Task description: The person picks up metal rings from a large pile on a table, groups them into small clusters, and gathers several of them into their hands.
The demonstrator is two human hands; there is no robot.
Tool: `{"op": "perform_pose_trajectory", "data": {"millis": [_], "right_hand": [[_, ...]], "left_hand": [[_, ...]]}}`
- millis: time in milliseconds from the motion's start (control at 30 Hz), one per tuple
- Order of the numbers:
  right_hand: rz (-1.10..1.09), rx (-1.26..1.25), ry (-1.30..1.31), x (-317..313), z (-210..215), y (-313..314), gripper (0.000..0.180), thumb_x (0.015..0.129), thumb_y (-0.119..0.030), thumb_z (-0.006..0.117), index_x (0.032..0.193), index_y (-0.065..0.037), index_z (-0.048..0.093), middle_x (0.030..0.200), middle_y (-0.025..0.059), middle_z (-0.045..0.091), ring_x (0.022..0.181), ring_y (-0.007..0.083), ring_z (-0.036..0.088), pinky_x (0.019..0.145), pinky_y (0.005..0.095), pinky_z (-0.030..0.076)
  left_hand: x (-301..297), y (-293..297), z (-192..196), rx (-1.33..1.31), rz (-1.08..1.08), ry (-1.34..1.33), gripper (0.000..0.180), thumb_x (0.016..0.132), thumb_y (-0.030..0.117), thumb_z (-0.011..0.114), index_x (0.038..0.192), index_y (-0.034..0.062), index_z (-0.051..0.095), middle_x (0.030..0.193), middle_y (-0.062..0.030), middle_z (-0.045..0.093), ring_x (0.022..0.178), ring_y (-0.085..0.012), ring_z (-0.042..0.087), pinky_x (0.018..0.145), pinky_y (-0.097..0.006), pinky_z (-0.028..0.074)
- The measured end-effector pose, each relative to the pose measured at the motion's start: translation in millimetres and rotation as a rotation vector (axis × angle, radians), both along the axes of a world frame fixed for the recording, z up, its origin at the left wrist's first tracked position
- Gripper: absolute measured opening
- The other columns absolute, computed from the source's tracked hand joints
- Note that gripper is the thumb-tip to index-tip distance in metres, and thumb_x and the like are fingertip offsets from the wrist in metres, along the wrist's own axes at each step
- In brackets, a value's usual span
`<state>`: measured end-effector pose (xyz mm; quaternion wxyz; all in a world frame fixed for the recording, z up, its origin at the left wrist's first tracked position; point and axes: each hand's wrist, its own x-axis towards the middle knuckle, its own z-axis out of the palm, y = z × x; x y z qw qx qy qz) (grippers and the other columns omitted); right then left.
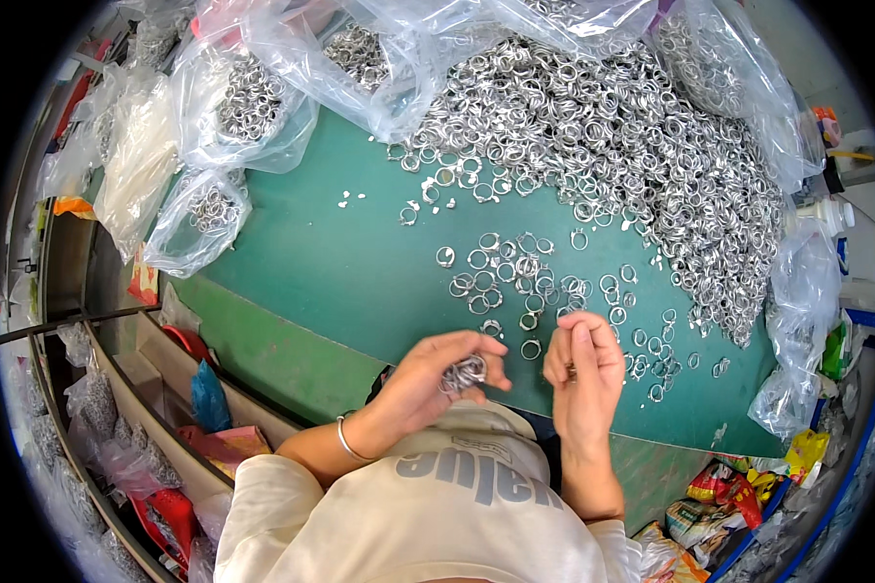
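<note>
Two hands sorting metal rings at the near edge of a green table.

The left hand point(437, 374) is clenched around a bunch of rings point(465, 371); the right hand point(583, 364) pinches something small I cannot make out. Loose rings point(525, 277) lie just beyond them, a big heap point(632, 146) fills the far right corner, and bags point(199, 209) line the left edge of the table point(340, 253).

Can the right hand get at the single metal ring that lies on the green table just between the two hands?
Probably yes. The single ring lies bare on the green table, close to the left of the right hand, with nothing over it. The left hand, holding a bunch of rings, stays to the side.
</note>
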<state>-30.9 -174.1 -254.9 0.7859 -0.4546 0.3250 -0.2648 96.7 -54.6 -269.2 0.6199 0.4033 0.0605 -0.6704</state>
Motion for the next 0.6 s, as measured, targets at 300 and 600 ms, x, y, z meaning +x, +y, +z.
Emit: {"op": "perform_pose_trajectory", "data": {"millis": [300,600], "right_hand": [[0.4,-0.572,0.19,4,2,18,0.019,0.092,-0.006,0.045,0.11,-0.002,0.051,0.086,0.012,0.051,0.076,0.0225,0.055,0.065,0.0306,0.046],[0.127,-0.332,-0.019,-14,8,9,0.028,0.099,-0.016,0.035,0.119,0.002,0.045,0.091,0.0103,0.059,0.086,0.0163,0.057,0.077,0.0298,0.047]], "left_hand": [[-11,-4,-9,0.021,-0.056,0.33,0.035,0.098,0.03,0.04,0.114,0.0028,0.054,0.108,-0.0095,0.059,0.101,-0.0207,0.059,0.083,-0.039,0.052],[-9,-17,-4,-0.056,-0.119,0.306,0.041,0.097,0.033,0.043,0.113,-0.0021,0.056,0.112,-0.0157,0.061,0.106,-0.0279,0.06,0.09,-0.039,0.05]]}}
